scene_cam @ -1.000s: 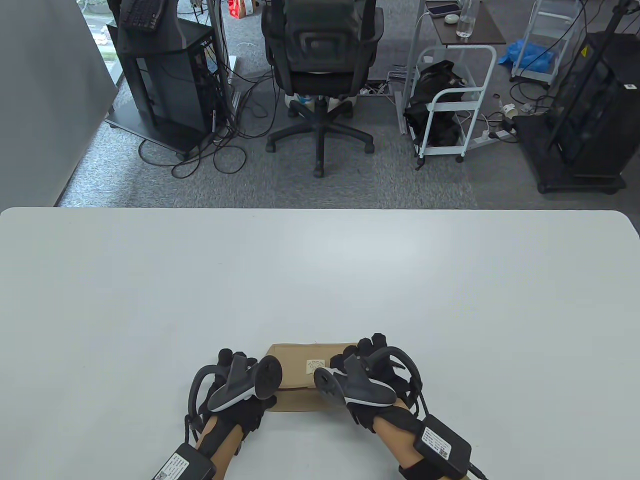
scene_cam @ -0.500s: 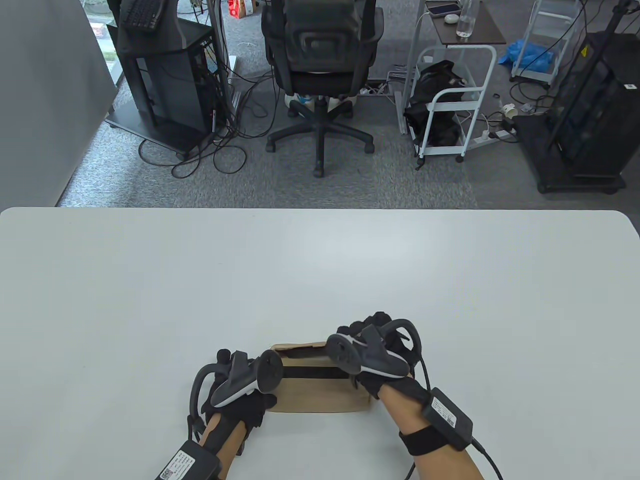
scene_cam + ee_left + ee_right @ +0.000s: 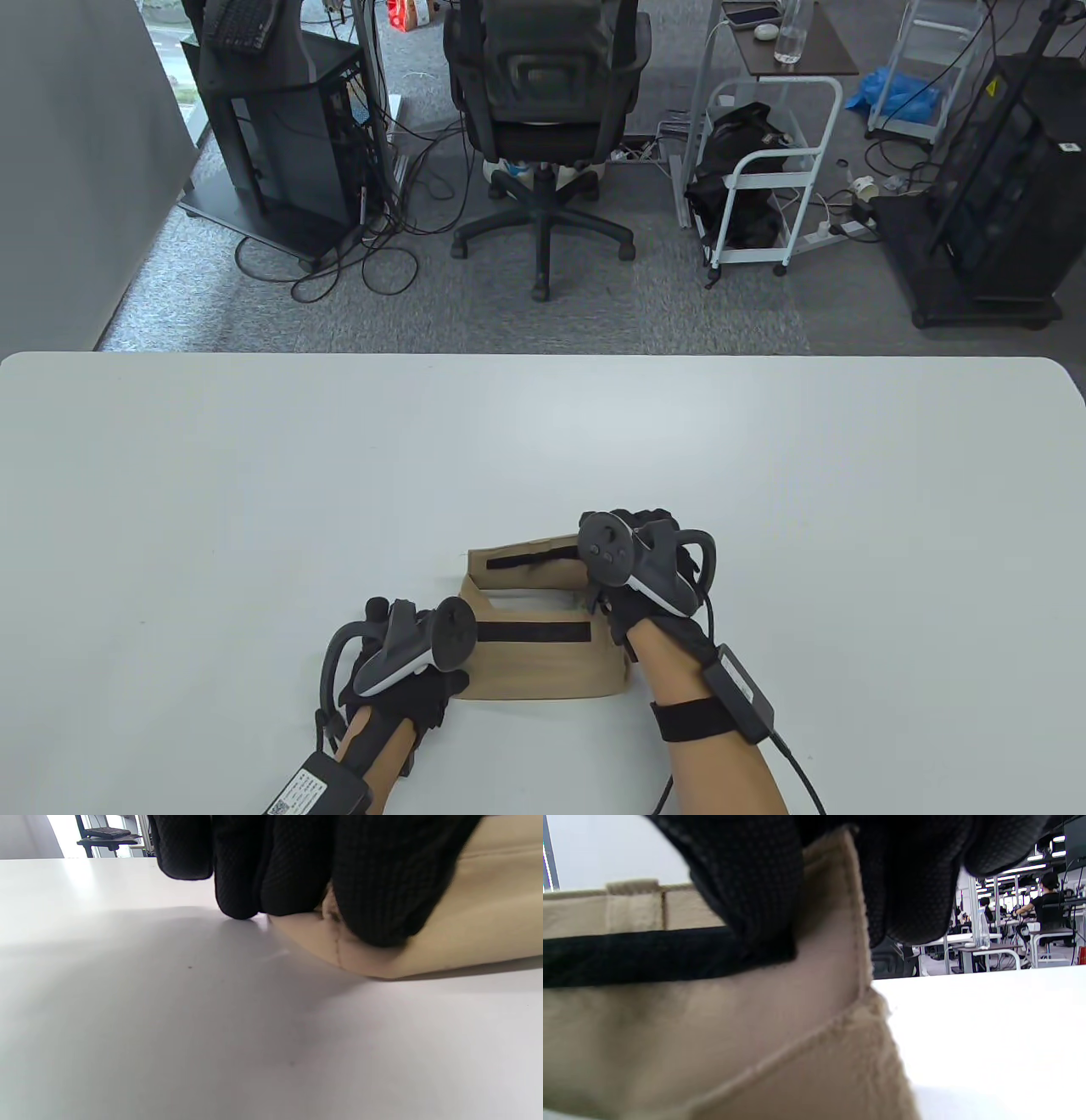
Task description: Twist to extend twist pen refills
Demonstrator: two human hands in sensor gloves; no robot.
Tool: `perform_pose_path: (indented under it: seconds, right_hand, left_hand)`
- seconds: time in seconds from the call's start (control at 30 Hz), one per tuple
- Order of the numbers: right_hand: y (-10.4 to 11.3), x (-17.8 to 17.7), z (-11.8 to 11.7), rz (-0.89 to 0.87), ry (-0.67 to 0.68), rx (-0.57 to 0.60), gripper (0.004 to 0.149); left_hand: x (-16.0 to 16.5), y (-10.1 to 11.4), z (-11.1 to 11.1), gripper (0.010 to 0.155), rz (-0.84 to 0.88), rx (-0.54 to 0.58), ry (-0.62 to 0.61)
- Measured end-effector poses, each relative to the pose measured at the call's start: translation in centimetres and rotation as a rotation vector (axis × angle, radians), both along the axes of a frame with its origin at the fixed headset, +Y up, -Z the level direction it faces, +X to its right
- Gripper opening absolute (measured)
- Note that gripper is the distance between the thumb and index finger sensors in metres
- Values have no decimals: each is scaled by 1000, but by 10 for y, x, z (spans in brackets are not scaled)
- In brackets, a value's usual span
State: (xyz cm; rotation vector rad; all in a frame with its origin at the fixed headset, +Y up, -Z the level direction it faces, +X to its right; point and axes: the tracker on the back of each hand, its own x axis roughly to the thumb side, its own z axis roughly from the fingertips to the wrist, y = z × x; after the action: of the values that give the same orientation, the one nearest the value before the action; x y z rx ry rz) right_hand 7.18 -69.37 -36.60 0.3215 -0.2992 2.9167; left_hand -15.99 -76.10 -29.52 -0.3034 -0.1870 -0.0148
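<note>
Lifted farther back, the soft canvas pouch's flap [image 3: 526,563] is pinched by the right hand [image 3: 632,564]; the pouch [image 3: 543,671] is pressed to the desk [image 3: 254,475] by the left hand [image 3: 399,671].

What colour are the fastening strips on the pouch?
Black strips on a tan fabric pouch; the table view shows them best.

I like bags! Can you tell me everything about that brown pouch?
The pouch is tan cloth with stitched seams. It lies on the white table. Its flap is lifted open, showing two black fastener strips. The right hand holds the flap up; the left hand presses its left end down.
</note>
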Motion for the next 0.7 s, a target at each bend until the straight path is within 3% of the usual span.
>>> perform_pose_path:
  seconds: [0.1, 0.23, 0.33, 0.47, 0.6, 0.7]
  right_hand:
    - [4, 2, 4, -10, 11, -26, 44]
    - [6, 3, 6, -17, 14, -37, 44]
    - [6, 3, 5, -8, 11, -39, 44]
    - [6, 3, 5, -12, 10, -42, 44]
    - [5, 3, 6, -11, 11, -43, 44]
    - [5, 2, 7, -10, 7, -45, 44]
  left_hand:
    - [-1, 4, 4, 65, -49, 20, -37]
    - [-9, 29, 5, 67, -10, 79, 0]
    - [-11, 59, 7, 63, 98, 223, 26]
    - [6, 88, 9, 47, 195, 438, -45]
    - [37, 94, 1, 43, 243, 484, -104]
    - [60, 86, -12, 42, 232, 470, -136]
